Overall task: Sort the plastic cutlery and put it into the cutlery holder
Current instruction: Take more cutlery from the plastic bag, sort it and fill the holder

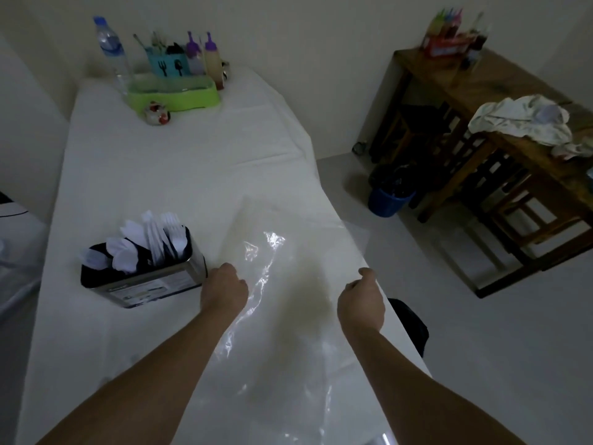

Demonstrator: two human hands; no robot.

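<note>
I see the white plastic cutlery (146, 244) standing sorted in the black cutlery holder (141, 281), just left of my left hand (224, 289). It looks light, stiff and slick; I'd pinch any piece by its handle. Both my left hand and right hand (362, 300) are curled, pinching a thin, crinkly clear plastic sheet (276, 316) spread right of the holder.

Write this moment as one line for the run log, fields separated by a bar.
left hand: grips clear plastic bag | right hand: grips bag | white cutlery: upright in cutlery holder | table: no loose cutlery visible
</note>
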